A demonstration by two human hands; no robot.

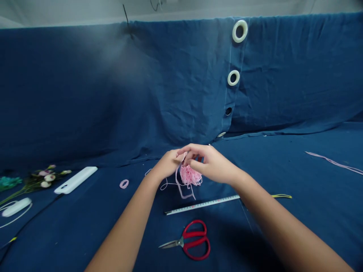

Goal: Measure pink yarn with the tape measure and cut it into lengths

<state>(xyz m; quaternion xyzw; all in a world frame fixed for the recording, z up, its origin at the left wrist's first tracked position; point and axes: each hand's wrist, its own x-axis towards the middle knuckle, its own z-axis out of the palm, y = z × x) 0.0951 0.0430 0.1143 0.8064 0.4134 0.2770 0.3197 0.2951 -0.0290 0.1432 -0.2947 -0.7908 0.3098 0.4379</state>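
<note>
A bundle of pink yarn (190, 175) hangs between my hands, with loose pale strands trailing below it. My left hand (169, 162) is at its upper left, and its fingers are mostly hidden behind my right hand. Over the top of the bundle, my right hand (205, 162) has curled fingers close together around a pale pink strand (178, 181). Below the yarn a white measuring tape (202, 204) lies slantwise on the blue cloth. Red-handled scissors (188, 240) lie nearer to me, pointing left.
A small pink yarn ring (124, 184) lies to the left. Farther left are a white device (76, 180) with a black cable, artificial flowers (45, 179) and a white object (17, 207). Pink strands (334, 163) lie at the right. A blue curtain (176, 83) stands behind.
</note>
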